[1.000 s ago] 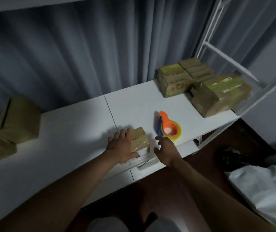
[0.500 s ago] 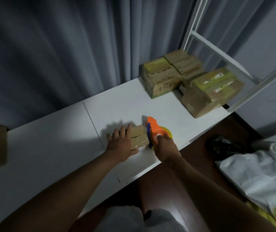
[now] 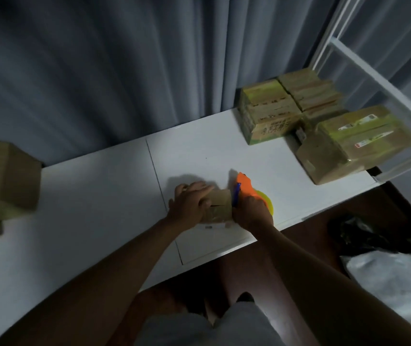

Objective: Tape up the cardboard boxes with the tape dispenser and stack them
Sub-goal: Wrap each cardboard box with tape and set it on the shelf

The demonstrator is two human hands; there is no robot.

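Orange plastic showed between your fingers: your right hand [image 3: 252,213] was clenched around the tape dispenser [image 3: 245,189], its nose pointing away from you and its blue edge pressed against the right side of the small cardboard box [image 3: 220,204]. A yellow-green tape roll [image 3: 266,199] stuck out past your knuckles on the right. Your left hand [image 3: 189,202] lay flat on the box's top and left side, fingers straight and spread, pressing it down onto the white table [image 3: 99,196] near the front edge. Both forearms reached forward from the lower corners and converged on the box. Taped boxes [image 3: 324,126] sat stacked at the table's far right corner, well apart from your hands. More brown boxes [image 3: 2,181] stood at the left edge.
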